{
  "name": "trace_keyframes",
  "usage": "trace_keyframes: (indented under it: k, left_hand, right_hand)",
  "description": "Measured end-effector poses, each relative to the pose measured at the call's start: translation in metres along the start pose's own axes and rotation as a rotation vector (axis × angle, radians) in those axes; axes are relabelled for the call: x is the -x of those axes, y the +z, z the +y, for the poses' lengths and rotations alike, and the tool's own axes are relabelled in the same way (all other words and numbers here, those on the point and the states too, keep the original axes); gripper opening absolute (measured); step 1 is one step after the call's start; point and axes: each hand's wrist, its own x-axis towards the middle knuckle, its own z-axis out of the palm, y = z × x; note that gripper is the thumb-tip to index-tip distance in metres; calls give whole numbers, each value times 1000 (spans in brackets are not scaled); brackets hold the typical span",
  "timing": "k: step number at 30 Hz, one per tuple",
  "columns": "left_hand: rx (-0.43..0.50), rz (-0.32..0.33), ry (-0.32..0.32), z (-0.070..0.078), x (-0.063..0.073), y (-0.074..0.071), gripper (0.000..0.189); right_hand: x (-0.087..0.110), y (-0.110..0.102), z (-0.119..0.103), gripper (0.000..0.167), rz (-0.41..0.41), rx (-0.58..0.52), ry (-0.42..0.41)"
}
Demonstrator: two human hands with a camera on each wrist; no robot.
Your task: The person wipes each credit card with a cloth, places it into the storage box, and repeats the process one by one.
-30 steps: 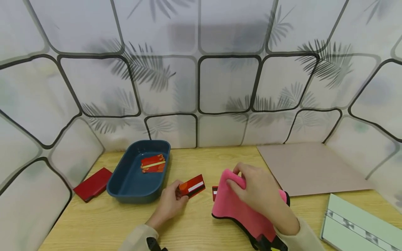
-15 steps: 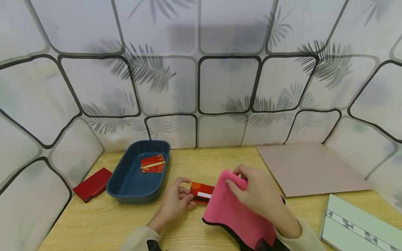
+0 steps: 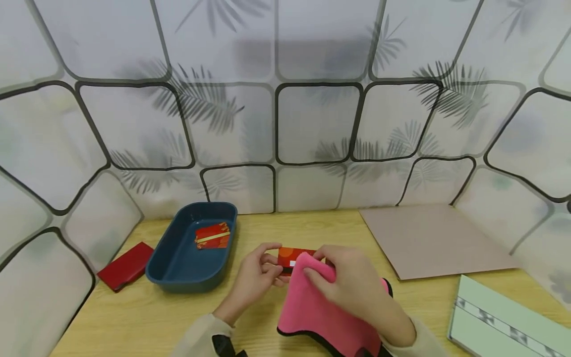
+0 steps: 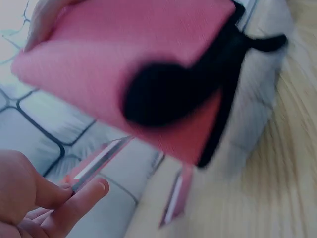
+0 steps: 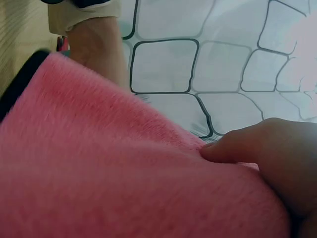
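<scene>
Between thumb and fingers my left hand (image 3: 255,277) holds a red bank-type card (image 3: 285,257) with a white strip and a dark stripe, by its left end. A pink cloth (image 3: 327,312) with black edging hangs from my right hand (image 3: 352,287), which pinches its upper corner. The cloth covers part of the card's right side in the head view; whether it touches the card I cannot tell. In the left wrist view the held card (image 4: 96,161) is tilted, and a second red card (image 4: 177,198) lies on the table, partly behind the cloth.
A blue tray (image 3: 160,267) with several red-and-gold cards (image 3: 212,236) stands at left, beside a dark red wallet-like item (image 3: 126,265). A pinkish-grey board (image 3: 437,243) lies at right, and a pale green box or book (image 3: 504,317) sits nearer. Patterned curtain surrounds the wooden table.
My left hand has moved right and slightly up with the card, bringing it to the cloth. My right hand and the cloth have shifted left. The view has turned slightly.
</scene>
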Motion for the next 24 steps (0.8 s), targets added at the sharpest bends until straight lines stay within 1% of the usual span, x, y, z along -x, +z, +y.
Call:
trace_keyframes:
  k: [2,5,9,11,14,17,20,22,24]
  left_hand:
    - [11,-1,29,6,0,4,45]
    - [13,4,83,16,0,9,42]
    - [-8,21,130,25,0,13,35]
    - [-21,1,128,28,0,12,31]
    - [-43,-71,127,32,1,10,27]
    - [-62,-139,144,34,2,8,26]
    - [-71,-163,171,37,4,5,26]
    - [-66,-164,180,41,6,4,27]
    - [-58,-168,190,44,9,4,28]
  right_hand:
    - [0,1,-2,16,-10,10,-6]
    - [0,0,-4,14,-58,-20,7]
    - [1,0,-5,13,-73,-55,-29]
    - [1,1,-5,14,-59,-52,-61]
    - [2,5,-3,17,-20,-29,-100]
    - [3,9,-1,20,11,-2,-139]
    - [1,14,2,22,44,39,-165]
    - [-1,15,5,25,79,64,-160]
    - [-2,14,7,29,114,87,-138]
